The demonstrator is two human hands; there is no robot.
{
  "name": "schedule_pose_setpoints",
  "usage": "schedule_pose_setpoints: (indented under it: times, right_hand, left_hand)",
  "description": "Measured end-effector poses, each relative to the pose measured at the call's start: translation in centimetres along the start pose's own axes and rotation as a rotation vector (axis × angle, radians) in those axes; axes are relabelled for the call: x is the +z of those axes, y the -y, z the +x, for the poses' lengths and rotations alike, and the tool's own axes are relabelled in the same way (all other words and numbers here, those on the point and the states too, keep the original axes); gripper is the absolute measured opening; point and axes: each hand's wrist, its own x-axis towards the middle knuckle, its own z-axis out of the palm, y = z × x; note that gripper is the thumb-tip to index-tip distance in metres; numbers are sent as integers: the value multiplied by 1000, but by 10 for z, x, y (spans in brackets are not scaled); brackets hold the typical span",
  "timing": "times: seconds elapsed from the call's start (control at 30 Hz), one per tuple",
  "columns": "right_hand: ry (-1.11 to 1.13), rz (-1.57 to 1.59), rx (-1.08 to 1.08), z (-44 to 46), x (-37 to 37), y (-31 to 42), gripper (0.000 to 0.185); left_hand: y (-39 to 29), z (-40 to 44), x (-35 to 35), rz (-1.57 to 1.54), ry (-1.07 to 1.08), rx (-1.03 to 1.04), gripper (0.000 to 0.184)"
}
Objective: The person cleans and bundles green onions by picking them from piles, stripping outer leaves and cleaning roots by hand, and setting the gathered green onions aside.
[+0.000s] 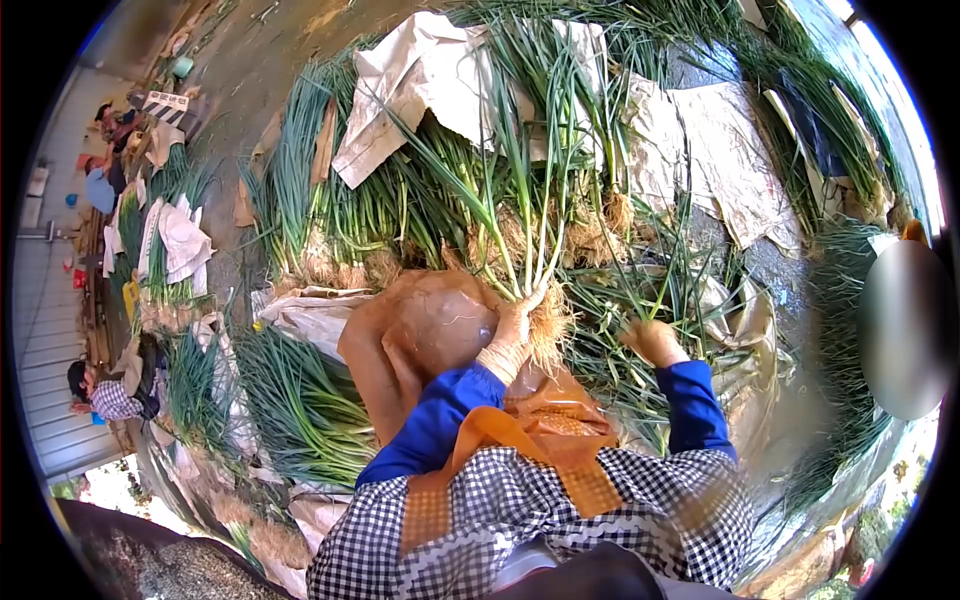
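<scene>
My left hand [512,338] is closed round the lower stems of several green onions [540,245]. Their pale roots [549,328] hang down beside that hand, and the long green leaves reach up and away from me. To the right, my right hand [655,342] is curled over a heap of loose green leaves [615,365]; its fingertips are partly hidden, so what it grips is unclear. An orange-brown plastic apron [430,325] covers my lap, just left of the held onions.
Rows of green onions [345,210] lie ahead, partly under pale sacking [425,85]. Another pile [295,400] is at my left. More sacking [735,150] and onions [845,270] lie to the right. Another person [115,398] in a checked top is at far left.
</scene>
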Motion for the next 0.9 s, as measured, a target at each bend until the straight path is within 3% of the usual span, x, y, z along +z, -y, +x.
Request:
schedule_pose_setpoints:
  times: [0.03,0.1,0.17,0.23,0.27,0.3,0.37,0.43,0.47,0.5,0.57,0.6,0.63,0.7,0.73,0.77,0.83,0.87,0.9]
  right_hand:
    - [-391,389,-180,20,14,-3,37]
    - [-216,1543,-106,33,-35,66,34]
    - [-844,555,-425,79,-13,85,22]
    - [-513,-32,-330,55,-54,121,13]
    - [-645,-58,-428,57,-42,122,13]
    - [-563,86,-495,36,-55,128,21]
    - [-291,596,-620,-2,-55,113,30]
    - [248,814,-558,-29,-84,82,36]
    - [468,699,-366,-14,-72,52,35]
    - [388,388,-326,2,-65,29,37]
    - [201,-263,70,78,-35,-32,32]
    - [-141,-722,-181,142,7,-96,29]
    - [-578,38,68,139,-36,-75,26]
    - [-878,328,270,178,-76,-59,31]
    - [-893,232,316,210,-74,-63,32]
    - [-906,138,360,232,-74,-63,34]
    - [-428,187,448,226,-100,-44,34]
    - [-380,248,437,235,-99,-42,33]
    - [-483,380,388,228,-100,-32,37]
  left_hand:
    - [2,-3,4,-8,-4,-3,19]
    - [0,-16,11,115,67,40,21]
    - [11,4,-11,292,-13,126,16]
    - [11,7,-17,408,-44,272,12]
    - [15,19,-37,255,-6,229,11]
    - [19,30,-54,98,31,182,11]
    - [6,9,-21,337,-73,151,16]
    - [-1,6,-2,148,-117,17,12]
    - [-11,-1,2,118,-64,-129,13]
    - [-17,-1,1,-11,138,-239,22]
    - [-28,-3,1,-196,417,-270,32]
    - [-34,-8,3,-168,412,-165,36]
    - [-47,-31,30,-273,540,-160,24]
    - [-64,-49,49,-257,559,-12,21]
    - [-68,-45,43,-276,510,-96,18]
    - [-69,-36,35,-315,536,-113,29]
    - [-60,-38,46,-87,387,167,29]
    - [-54,-21,20,-80,327,136,29]
    - [-51,-23,20,-109,209,73,37]
